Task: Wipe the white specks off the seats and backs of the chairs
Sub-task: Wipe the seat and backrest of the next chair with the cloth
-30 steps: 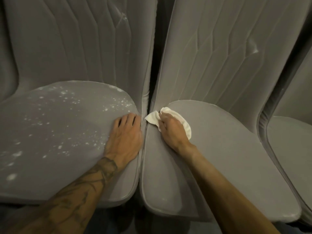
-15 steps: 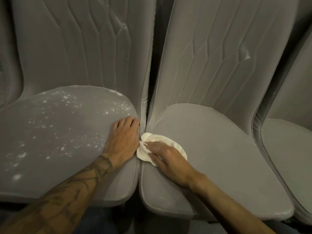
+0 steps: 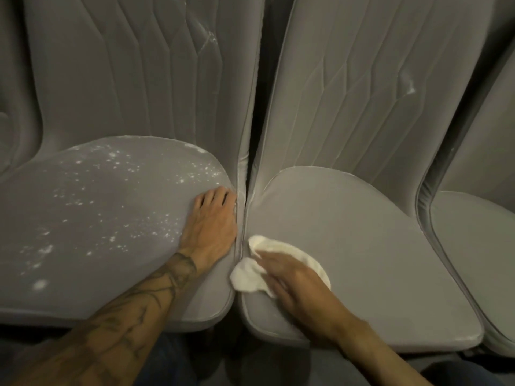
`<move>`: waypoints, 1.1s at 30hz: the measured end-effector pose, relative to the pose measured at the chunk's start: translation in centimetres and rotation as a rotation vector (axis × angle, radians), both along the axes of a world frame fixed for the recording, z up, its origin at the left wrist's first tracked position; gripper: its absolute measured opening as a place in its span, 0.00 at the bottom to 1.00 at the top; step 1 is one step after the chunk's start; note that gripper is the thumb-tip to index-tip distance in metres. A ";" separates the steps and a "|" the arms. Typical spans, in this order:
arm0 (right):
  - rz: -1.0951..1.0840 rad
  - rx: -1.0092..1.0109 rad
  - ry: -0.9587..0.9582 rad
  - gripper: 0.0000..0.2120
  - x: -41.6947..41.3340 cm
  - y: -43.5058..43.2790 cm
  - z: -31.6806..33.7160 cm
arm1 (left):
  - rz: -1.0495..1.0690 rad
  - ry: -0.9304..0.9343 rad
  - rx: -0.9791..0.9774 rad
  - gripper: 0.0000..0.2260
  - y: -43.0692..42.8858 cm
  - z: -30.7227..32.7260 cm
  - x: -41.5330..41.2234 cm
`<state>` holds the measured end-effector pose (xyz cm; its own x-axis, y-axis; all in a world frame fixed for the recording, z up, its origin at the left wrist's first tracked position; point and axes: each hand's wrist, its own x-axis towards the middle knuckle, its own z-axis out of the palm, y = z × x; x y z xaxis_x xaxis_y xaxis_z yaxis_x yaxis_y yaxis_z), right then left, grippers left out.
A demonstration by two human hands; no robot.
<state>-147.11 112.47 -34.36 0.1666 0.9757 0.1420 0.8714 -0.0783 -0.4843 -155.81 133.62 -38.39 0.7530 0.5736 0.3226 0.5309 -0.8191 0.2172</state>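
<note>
Nearer the front edge than before, the right hand (image 3: 295,285) presses a crumpled white cloth (image 3: 250,277) under straight fingers, at the left rim of the grey padded right chair seat (image 3: 376,260). The left hand (image 3: 213,221) lies flat, fingers relaxed and holding nothing, on the grey left chair seat (image 3: 83,274), beside scattered white specks (image 3: 111,238).

Displacement of right grip (image 3: 299,286) and cloth (image 3: 249,277) along the left border of the middle seat (image 3: 367,246): from the rear corner against the backrest, through the mid-border, to a position nearer the front edge. Change of posture: from fingers bunched over the cloth and pointing toward the backrest, to fingers laid flat across it and pointing left toward the gap (image 3: 240,254) between the seats. Wider spread of cloth on the seat than at the rear corner.
</note>
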 end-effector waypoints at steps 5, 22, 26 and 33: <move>-0.155 -0.045 0.041 0.17 0.8 5.1 1.2 | 0.017 -0.013 0.007 0.12 0.1 -0.2 0.2; -0.216 -0.001 -0.054 0.18 -7.1 -2.8 -2.3 | 0.011 -0.053 0.069 0.08 0.1 -0.5 0.4; -0.279 0.085 -0.013 0.18 -7.8 -5.7 -3.1 | 0.003 -0.044 0.044 0.09 -0.1 -0.2 0.3; -0.513 0.023 0.178 0.10 -2.7 8.5 0.1 | -0.006 0.017 -0.029 0.14 -0.2 0.3 0.2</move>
<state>-149.81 120.95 -34.30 0.6440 0.7598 0.0891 0.6288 -0.4594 -0.6273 -155.60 133.46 -38.13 0.7617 0.5780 0.2928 0.5300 -0.8158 0.2315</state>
